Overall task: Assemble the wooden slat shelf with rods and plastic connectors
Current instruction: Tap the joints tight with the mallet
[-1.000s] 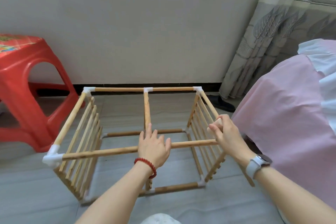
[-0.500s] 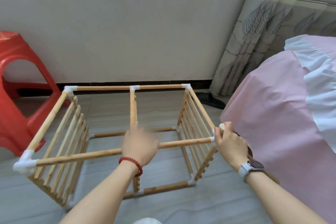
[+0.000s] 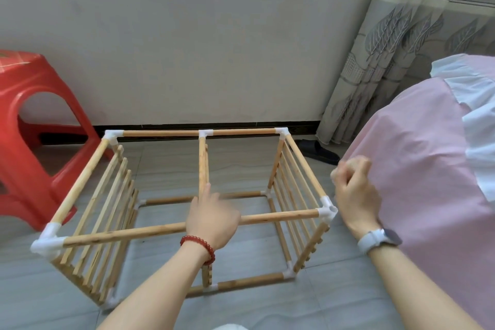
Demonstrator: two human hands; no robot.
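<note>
The shelf frame (image 3: 187,209) stands on the grey floor (image 3: 334,297) just in front of the wall (image 3: 187,35); it is an open box of wooden rods joined by white plastic connectors, with a slat panel (image 3: 99,225) on its left side and another slat panel (image 3: 294,195) on its right. The left hand (image 3: 213,218) rests on the front rod (image 3: 278,215) of the frame near its middle, fingers laid forward over the rod toward the centre rod (image 3: 202,161); the hand is blurred, so I cannot tell whether it grasps the rod or only presses on it; a red bead bracelet (image 3: 199,245) circles its wrist. The right hand (image 3: 353,190) is raised just right of the frame's front right connector (image 3: 326,210), apart from it; its fingers are curled into a fist, blurred, with nothing visible in them; a watch (image 3: 379,238) sits on its wrist. A red stool (image 3: 34,142) stands left of the frame; a pink cover (image 3: 428,169) lies right of it; a black slipper (image 3: 318,154) and a patterned curtain (image 3: 401,61) are behind the frame's right rear corner.
</note>
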